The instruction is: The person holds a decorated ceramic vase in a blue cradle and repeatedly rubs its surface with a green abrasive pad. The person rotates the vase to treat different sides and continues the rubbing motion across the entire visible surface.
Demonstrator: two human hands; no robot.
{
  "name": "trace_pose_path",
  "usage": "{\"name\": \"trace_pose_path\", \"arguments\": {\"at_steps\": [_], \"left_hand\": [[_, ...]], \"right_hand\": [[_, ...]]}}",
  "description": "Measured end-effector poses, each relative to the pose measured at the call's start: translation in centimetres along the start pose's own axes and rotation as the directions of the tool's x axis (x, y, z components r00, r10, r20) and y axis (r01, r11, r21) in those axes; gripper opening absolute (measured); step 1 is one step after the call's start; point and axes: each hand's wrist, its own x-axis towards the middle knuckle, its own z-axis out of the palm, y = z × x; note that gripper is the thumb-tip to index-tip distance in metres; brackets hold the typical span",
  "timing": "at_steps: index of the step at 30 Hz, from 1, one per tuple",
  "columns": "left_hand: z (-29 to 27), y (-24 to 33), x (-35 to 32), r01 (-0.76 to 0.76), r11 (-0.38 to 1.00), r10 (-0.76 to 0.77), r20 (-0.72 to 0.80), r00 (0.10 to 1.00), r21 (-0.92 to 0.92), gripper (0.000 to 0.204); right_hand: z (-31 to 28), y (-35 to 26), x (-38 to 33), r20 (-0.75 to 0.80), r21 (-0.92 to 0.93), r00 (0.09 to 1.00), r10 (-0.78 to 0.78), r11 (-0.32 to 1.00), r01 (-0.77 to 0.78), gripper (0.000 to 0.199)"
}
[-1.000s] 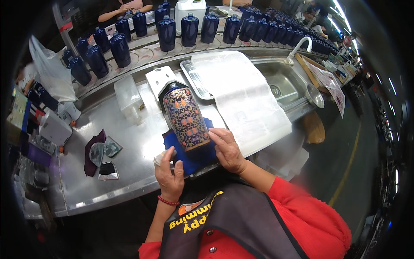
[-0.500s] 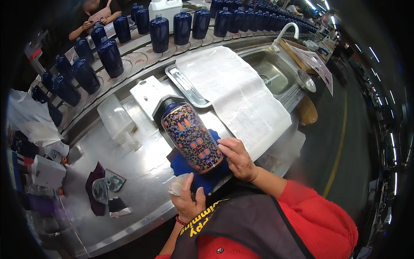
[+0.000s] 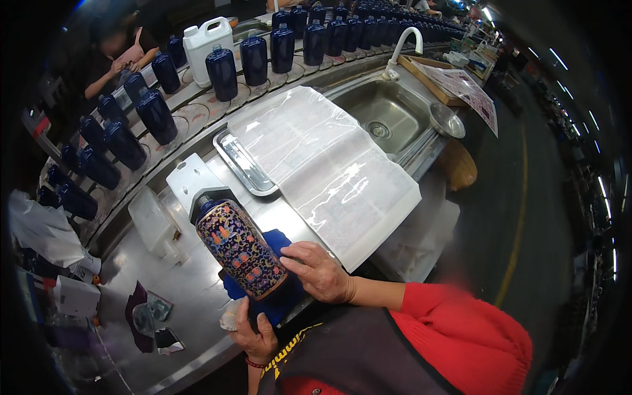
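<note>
The bottle (image 3: 241,247), dark with a dense flower pattern, lies tilted on a blue cloth (image 3: 280,289) at the near edge of the steel counter (image 3: 191,296). Its neck points away from the person, toward a white block (image 3: 191,181). The right hand (image 3: 319,270) rests flat on the lower side of the bottle, with the fingers spread and pressing lightly; it steadies more than it grips. The left hand (image 3: 255,332) is under the base, curled around a small pale wad (image 3: 230,315) that touches the bottle's bottom edge.

I judge that the step is wiping or polishing the base. To do it well, the right hand should keep the bottle from rolling, and the left should move the wad in short strokes along the rim of the base. The bottle should stay over the cloth, because the bare steel could mark the pattern.

A clear plastic sheet (image 3: 322,164) lies just beside the right hand and covers part of a metal tray (image 3: 240,164). Behind it is a sink (image 3: 382,115) with a white tap (image 3: 405,43). Many plain blue bottles (image 3: 156,115) stand in a row along the far side, with a white jug (image 3: 207,36) among them. A clear box (image 3: 153,224) is left of the bottle, and dark scraps (image 3: 148,316) lie further left.

The white block stands near the neck, so turning the bottle could knock against it. The counter edge is close, so the base could slip off.
</note>
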Motion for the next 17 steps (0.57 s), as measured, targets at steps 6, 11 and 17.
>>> {"name": "trace_pose_path", "arguments": {"at_steps": [6,11,17], "left_hand": [[0.4,1.0,-0.1,0.045,0.996,-0.044,-0.020,0.999,0.073,0.038],[0.6,1.3,0.0,0.047,0.994,-0.043,-0.045,0.998,0.102,0.038],[0.6,0.4,-1.0,0.100,0.992,-0.098,-0.028,0.995,0.083,0.050]], "right_hand": [[0.1,0.7,-0.3,-0.014,0.062,1.000,-0.026,0.998,0.027,0.065],[0.0,1.2,-0.1,-0.014,0.092,0.998,-0.059,0.994,0.060,0.067],[-0.4,0.8,0.0,-0.053,0.141,0.998,-0.033,0.989,0.040,0.062]]}}
